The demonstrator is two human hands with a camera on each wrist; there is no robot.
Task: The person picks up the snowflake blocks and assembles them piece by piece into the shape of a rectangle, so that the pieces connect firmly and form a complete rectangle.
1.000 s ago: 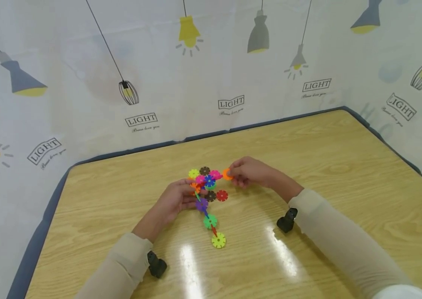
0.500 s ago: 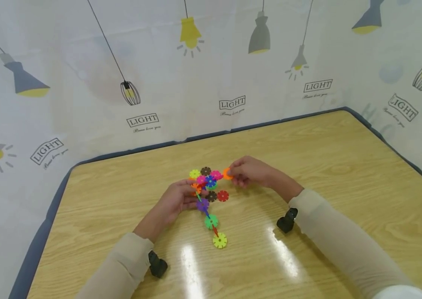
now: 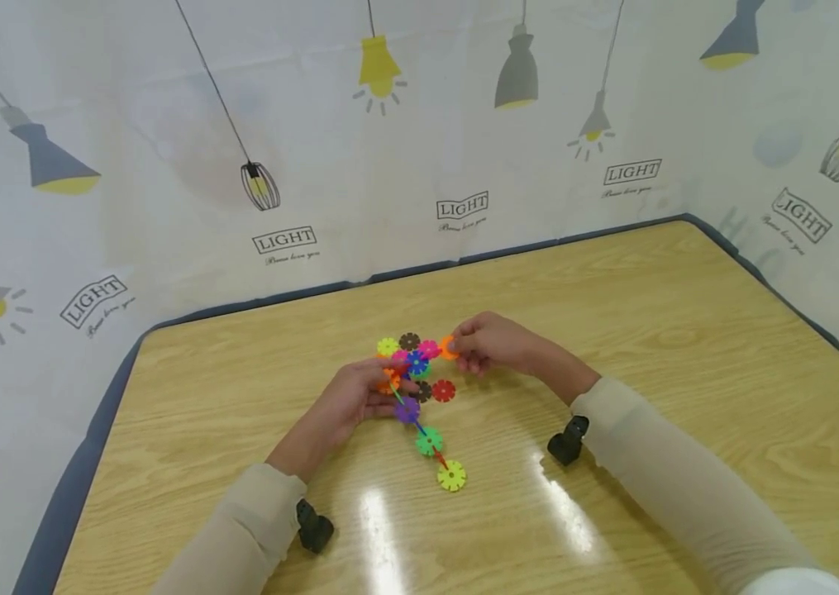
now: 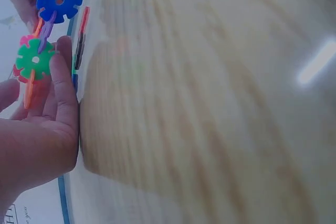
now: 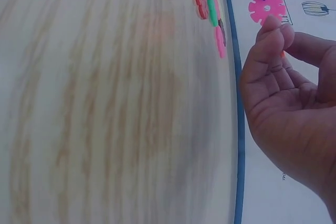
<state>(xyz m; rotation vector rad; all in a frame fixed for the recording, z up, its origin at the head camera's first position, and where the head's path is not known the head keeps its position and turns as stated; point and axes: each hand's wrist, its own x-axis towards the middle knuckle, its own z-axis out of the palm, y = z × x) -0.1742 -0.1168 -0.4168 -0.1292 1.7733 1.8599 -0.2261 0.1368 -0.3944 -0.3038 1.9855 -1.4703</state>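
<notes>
A chain of slotted plastic snowflake discs is held up between the hands. My left hand (image 3: 348, 397) grips its middle, fingers around an orange disc (image 3: 388, 382); the left wrist view shows a green disc (image 4: 34, 59) and a blue disc (image 4: 59, 1) there. From that hand a tail hangs toward the front: purple disc (image 3: 407, 410), green disc (image 3: 430, 441), yellow disc (image 3: 452, 476). Thumb and forefinger of my right hand (image 3: 493, 340) pinch an orange disc (image 3: 447, 347) at the other end, right beside a pink disc (image 5: 266, 8). Fingers partly hide both orange discs.
Loose discs lie behind and under the chain, among them a red disc (image 3: 444, 391), a dark brown disc (image 3: 409, 341) and a yellow disc (image 3: 388, 346). The wooden table (image 3: 650, 330) meets a lamp-printed wall cloth (image 3: 359, 182) at its back edge.
The chain's hanging tail has swung a little to the right. My right hand has shifted slightly left with the orange disc, nearer the pink disc. The left hand stays almost where it was.
</notes>
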